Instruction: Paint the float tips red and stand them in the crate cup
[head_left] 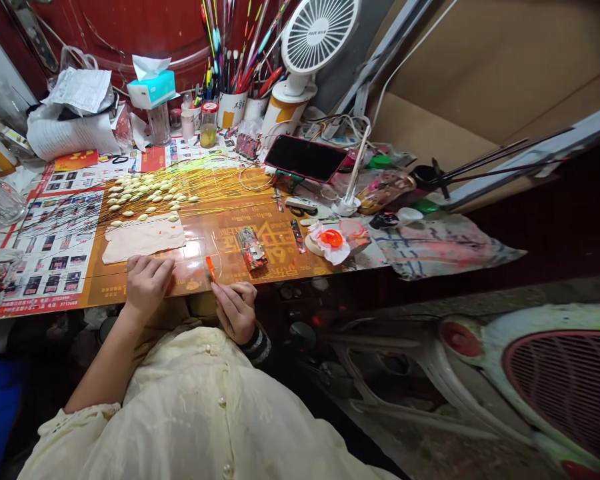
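My left hand (149, 283) is closed at the table's front edge, just below a pale cloth (145, 241) with small orange marks. A thin dark line runs from the left up to its fingers; what they hold is too small to make out. My right hand (236, 310) pinches a thin orange-tipped stick (211, 268), which points up and away over the table edge. Behind the cloth lie several cream oval pieces (150, 191) on long thin stems. To the right, bright orange paint (331, 238) sits on white paper.
A small patterned box (251, 249) lies right of my hands. Farther back are a phone (306, 158) on a stand, a white fan (320, 33), a cup of brushes and coloured sticks (233, 110), a jar (209, 125) and a tissue pack (153, 89). A larger floor fan (555, 373) stands at right.
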The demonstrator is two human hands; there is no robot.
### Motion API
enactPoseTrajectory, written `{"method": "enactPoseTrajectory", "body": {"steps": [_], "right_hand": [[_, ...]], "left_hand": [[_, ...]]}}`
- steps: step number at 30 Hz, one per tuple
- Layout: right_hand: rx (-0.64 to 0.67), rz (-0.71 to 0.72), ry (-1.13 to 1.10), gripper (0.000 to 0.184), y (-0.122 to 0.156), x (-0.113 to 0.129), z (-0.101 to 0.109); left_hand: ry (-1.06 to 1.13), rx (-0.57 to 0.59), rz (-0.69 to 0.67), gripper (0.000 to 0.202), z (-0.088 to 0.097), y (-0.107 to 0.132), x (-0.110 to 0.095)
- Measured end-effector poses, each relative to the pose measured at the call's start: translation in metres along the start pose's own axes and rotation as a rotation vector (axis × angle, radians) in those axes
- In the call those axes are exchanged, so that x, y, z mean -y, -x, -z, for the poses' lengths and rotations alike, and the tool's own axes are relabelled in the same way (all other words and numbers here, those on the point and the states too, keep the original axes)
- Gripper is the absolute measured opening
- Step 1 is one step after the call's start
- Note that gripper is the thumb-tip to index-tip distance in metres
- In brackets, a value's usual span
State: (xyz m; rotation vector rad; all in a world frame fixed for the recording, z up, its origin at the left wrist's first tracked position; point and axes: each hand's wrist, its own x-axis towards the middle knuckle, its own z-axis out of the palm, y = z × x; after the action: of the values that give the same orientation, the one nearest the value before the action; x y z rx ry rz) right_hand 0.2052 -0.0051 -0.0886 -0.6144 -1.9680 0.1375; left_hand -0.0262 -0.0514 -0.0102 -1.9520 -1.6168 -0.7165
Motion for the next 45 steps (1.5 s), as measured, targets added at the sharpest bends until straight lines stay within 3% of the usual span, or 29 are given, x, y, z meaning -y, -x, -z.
{"method": "enactPoseTrajectory", "body": {"steps": [19,45], "right_hand": [[0.012,0.064,-0.059,0.061,-0.001,0.008,-0.002],[0.028,0.037,-0.009,0.063,-0.003,0.013,-0.006]], "left_hand": [[0.002,0.020,0.021,0.016,0.000,0.001,-0.001],[0.029,0.053,0.056,0.019,-0.003,0.007,0.000]]}}
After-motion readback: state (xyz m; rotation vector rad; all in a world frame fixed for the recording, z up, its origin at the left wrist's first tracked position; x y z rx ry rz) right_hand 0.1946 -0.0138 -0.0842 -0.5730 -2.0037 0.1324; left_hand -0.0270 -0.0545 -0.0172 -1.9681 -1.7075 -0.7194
